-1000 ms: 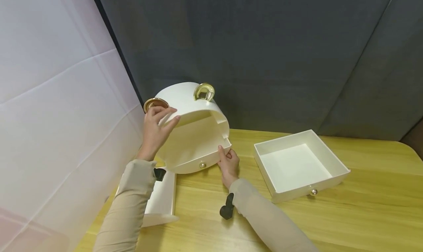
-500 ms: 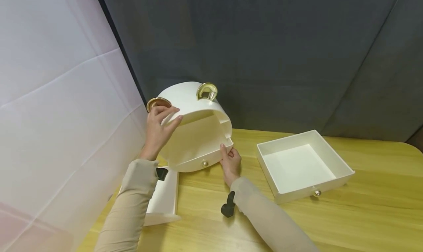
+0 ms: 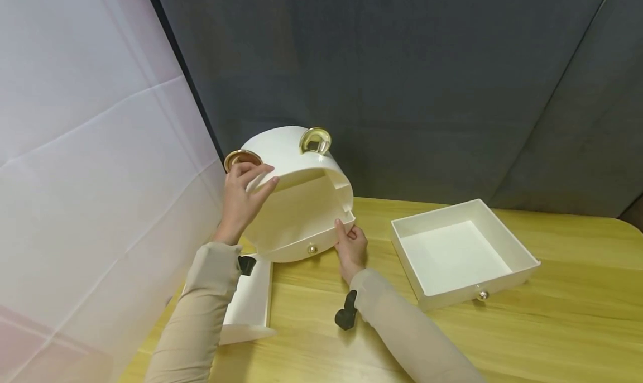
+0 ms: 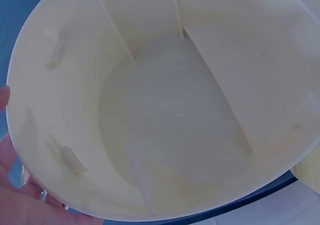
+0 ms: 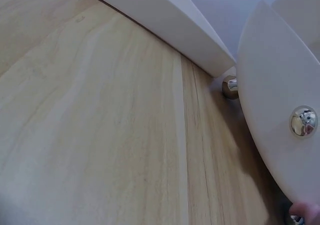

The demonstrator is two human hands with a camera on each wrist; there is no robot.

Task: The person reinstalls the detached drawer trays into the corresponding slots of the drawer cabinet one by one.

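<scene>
At 9 o'clock on table [image 3: 452, 338], left hand [image 3: 241, 196] grips round cabinet [image 3: 296, 199] rim, right hand [image 3: 350, 248] pinches its drawer [image 3: 313, 244] corner; keep shell steady w/ drawer level.

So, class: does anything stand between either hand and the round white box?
Nothing visible does. The left hand already grips the rim of the round white box near a gold ear, and the right hand holds its lower drawer edge. The square drawer lies apart, to the right.
</scene>
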